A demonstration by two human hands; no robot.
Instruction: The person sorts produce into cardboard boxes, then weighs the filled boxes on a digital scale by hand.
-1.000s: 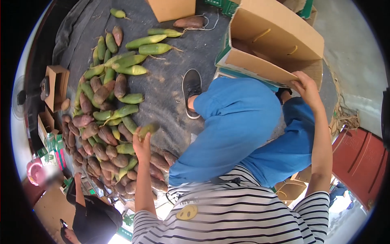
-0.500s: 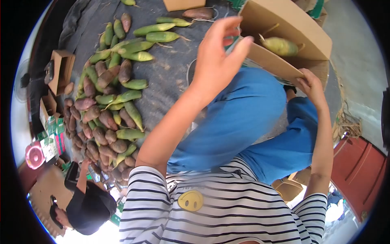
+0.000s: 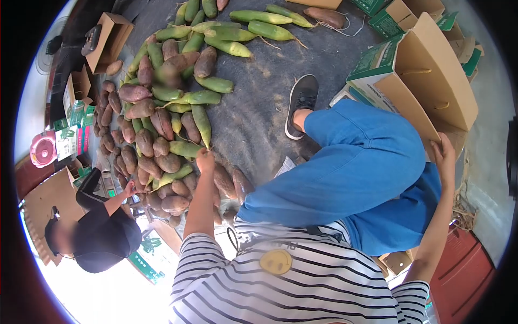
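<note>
A heap of green and purple-brown root vegetables [image 3: 162, 124] lies on a dark mat [image 3: 259, 113]. My left hand [image 3: 205, 160] reaches down to the near edge of the heap, fingers curled over a green one [image 3: 183, 149]; whether it grips is unclear. My right hand [image 3: 445, 154] holds the lower flap of an open cardboard box [image 3: 431, 81] at my right. The box interior is hidden from here. My blue-trousered knee [image 3: 356, 173] lies between the two hands.
Another person in black [image 3: 100, 232] crouches at the lower left, one hand [image 3: 129, 189] at the heap. Small open cartons [image 3: 110, 35] stand at the mat's upper left, green printed cartons [image 3: 377, 8] at the top right. My shoe [image 3: 301, 102] rests on the mat.
My left hand, raised by the box opening with a green vegetable dropping inside half a second ago, has come back down to the heap. My right hand stays on the box flap.
</note>
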